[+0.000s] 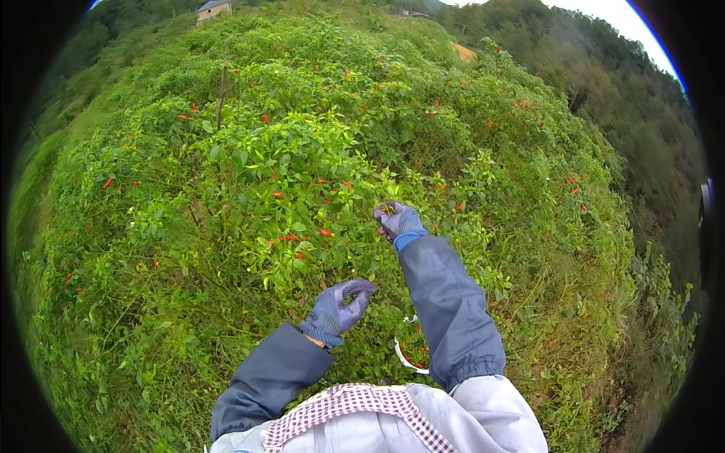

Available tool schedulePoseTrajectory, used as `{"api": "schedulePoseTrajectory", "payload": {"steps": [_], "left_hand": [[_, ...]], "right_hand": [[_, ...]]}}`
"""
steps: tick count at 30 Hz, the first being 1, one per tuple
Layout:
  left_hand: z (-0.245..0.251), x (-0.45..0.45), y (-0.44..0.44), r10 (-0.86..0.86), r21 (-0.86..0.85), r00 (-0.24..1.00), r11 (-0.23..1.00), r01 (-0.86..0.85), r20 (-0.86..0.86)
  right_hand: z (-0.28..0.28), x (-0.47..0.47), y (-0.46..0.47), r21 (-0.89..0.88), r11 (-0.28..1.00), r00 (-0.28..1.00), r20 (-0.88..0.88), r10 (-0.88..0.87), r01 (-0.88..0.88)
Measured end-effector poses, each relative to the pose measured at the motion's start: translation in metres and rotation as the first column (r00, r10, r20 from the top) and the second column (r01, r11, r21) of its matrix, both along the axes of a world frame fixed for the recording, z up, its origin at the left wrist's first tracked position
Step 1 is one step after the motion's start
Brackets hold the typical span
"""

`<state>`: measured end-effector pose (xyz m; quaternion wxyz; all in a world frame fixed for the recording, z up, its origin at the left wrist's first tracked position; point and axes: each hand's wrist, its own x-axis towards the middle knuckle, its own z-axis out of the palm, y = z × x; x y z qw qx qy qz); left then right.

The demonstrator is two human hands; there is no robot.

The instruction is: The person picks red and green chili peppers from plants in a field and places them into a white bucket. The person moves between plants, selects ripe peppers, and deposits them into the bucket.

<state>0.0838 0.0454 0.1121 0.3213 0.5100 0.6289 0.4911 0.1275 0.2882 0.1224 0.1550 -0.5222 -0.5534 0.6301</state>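
Observation:
My left hand (342, 311), in a purple-grey knit work glove, is low over the pepper plants. Its thumb and fingers curve with a gap between them, and no object shows in it. Higher and to the right, my right hand (398, 219) wears a matching glove and has its fingers curled among the leaves. A small yellowish-dark thing (388, 209) shows at those fingers; whether it is gripped is unclear. Red chili peppers (325, 233) and pale green chili peppers (266, 281) hang on the plants left of my right hand. Another red chili pepper (459, 207) hangs to its right.
Below my right forearm is a white-rimmed container (401, 355) with red chilies inside, partly hidden by the sleeve. A thin wooden stake (221, 96) stands among the dense chili plants (294, 141). Wooded slopes (612, 73) and a small building (213, 10) lie beyond.

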Motion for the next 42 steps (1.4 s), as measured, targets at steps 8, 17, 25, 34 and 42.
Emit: {"api": "schedulePoseTrajectory", "payload": {"steps": [8,17,25,34,42], "left_hand": [[-0.059,-0.021,0.029,0.236,-0.279,0.173,0.914,0.296,0.956],[-0.107,-0.002,0.036,0.012,0.172,-0.364,0.866,0.469,0.931],[-0.126,0.002,0.052,-0.496,0.249,0.64,0.863,0.44,0.587],[-0.089,0.011,0.048,-0.184,0.122,0.144,0.925,0.36,0.972],[-0.072,0.01,0.036,-0.08,-0.031,0.224,0.891,0.452,0.971]], "right_hand": [[-0.046,0.068,-0.099,0.749,0.657,0.861,-0.277,0.428,-0.086],[-0.053,0.118,-0.157,0.896,0.362,0.862,0.043,0.505,-0.257],[-0.081,0.146,-0.169,0.089,0.988,0.931,-0.354,-0.089,0.129],[-0.135,0.15,-0.139,0.079,0.909,0.912,0.023,0.41,-0.41],[-0.091,0.114,-0.161,-0.386,0.894,0.888,-0.46,0.028,-0.228]]}}
